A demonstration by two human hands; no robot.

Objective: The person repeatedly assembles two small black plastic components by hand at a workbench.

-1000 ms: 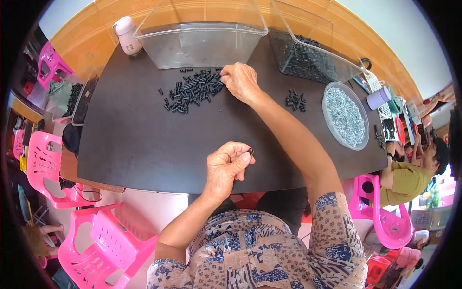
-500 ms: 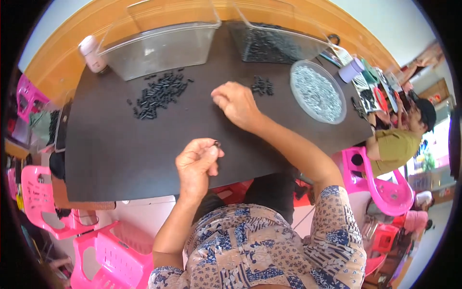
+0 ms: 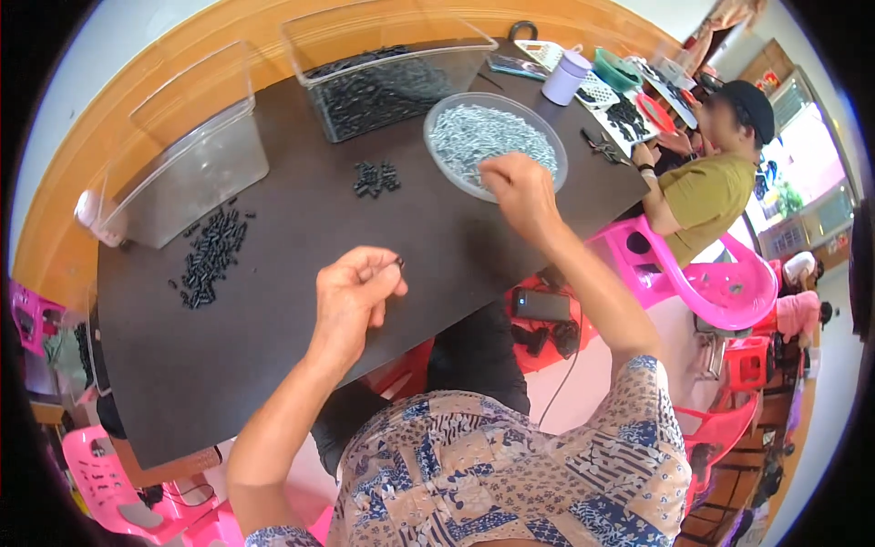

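My left hand (image 3: 351,296) is above the table's near part, thumb and fingers pinching a small black cylindrical piece (image 3: 399,262). My right hand (image 3: 521,191) hangs over the near rim of a round clear tub (image 3: 440,169) filled with small silvery metal pins (image 3: 492,137). Its fingers are pressed together, and whatever may be between them is hidden. A small cluster of short black cylindrical pieces (image 3: 375,180) lies left of the tub. Farther left is a larger heap of similar black pieces (image 3: 214,255).
On the dark table (image 3: 301,214) stand a clear bin (image 3: 205,173) and another clear bin of black pieces (image 3: 387,96). A lilac cup (image 3: 566,77), pliers (image 3: 602,146) and white trays (image 3: 629,128) are at the right. A person in an olive shirt (image 3: 715,187) sits beyond a pink chair (image 3: 720,283).
My view has turned to the right. My right hand has moved from the middle of the table to the pin tub. My left hand still pinches the black piece.
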